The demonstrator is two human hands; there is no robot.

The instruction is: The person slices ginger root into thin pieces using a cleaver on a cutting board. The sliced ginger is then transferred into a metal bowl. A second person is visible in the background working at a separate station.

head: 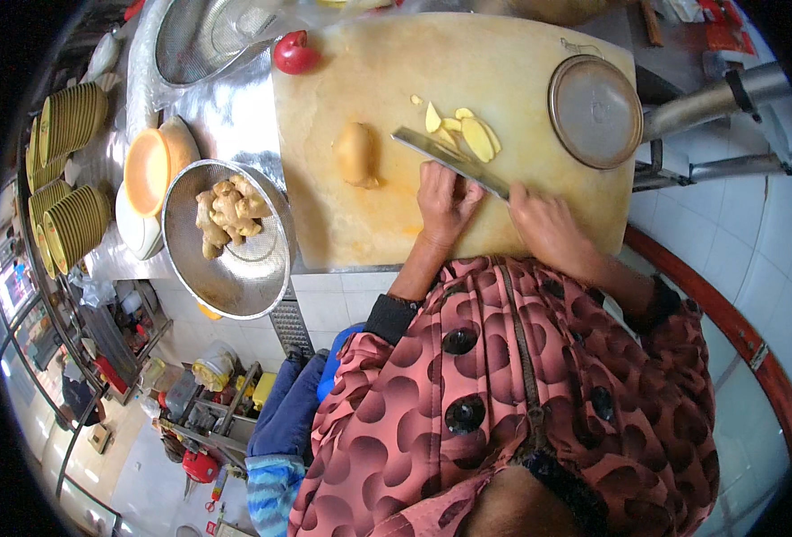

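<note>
My right hand [545,218] grips the handle end of a knife [449,161], whose blade lies slantwise over a large worn cutting board [369,235]. Bent fingers of my left hand [446,198] rest close against the blade's near side; whether they hold a piece is hidden. Just beyond the blade lie several pale yellow ginger slices [478,139], with a small bit [416,99] apart from them. A brown, rounded root or tuber piece [355,154] sits on the board to the left of the knife.
Left of the board, a mesh strainer bowl [261,268] holds knobbly ginger [231,211]. Near it are an orange bowl [147,172] and stacked green dishes [77,228]. A red vegetable piece [295,53] lies at the board's far left corner, a round metal lid [595,111] at its right.
</note>
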